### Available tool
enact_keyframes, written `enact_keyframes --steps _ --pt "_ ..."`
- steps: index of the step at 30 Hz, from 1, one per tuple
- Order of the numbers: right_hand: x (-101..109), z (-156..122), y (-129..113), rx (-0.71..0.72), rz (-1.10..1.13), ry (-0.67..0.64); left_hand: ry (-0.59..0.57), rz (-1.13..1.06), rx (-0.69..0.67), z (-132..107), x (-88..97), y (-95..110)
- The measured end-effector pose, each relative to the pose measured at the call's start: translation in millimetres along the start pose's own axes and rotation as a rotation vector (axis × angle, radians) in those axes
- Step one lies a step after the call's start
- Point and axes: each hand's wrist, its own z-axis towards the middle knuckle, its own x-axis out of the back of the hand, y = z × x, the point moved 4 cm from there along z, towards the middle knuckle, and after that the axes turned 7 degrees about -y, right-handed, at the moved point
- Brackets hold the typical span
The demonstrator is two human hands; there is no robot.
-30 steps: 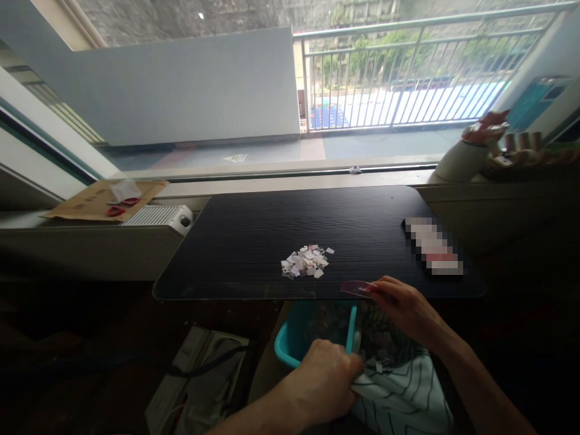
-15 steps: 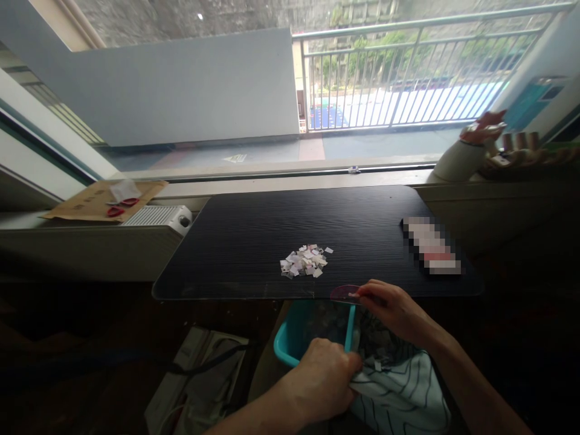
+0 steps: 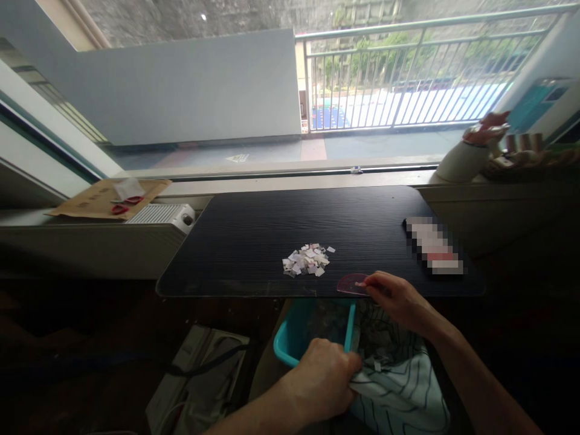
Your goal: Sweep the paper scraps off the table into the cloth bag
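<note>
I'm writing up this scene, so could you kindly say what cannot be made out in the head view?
In the head view:
Contents of the turquoise bin: blurred by shadow, partly behind the left hand.
Most left fingertips: hidden behind that hand's back.
Any print on the pale scraps: too small.
Face of the dark rectangular object: pixelated.
Right forearm: cut off by the bottom edge.

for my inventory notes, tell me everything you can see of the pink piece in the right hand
The pink piece is thin, flat and see-through, with a curved outline, and looks like plastic. The right hand pinches its right end, where a small pale spot shows. It sits by the near edge of the black table, to the right of the heap of small pale bits and apart from it. Whether it touches the table is unclear.
</note>
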Motion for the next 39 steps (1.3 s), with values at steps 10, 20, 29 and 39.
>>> enact_keyframes --steps 10,20,29,39 --pt "-7 33 -17 0.080 0.011 0.143 0.047 -0.060 0.082 -14 -11.7 -18" --pt "5 14 -12 -0.039 -0.091 0.151 0.128 -0.198 0.211 -35 -19.4 -48" --pt "5 12 -18 -0.088 -0.112 0.143 0.124 -0.218 0.270 -37 -18.5 -56" --pt "5 1 -35 -0.107 -0.124 -0.010 0.139 -0.261 0.302 -44 -22.7 -61"
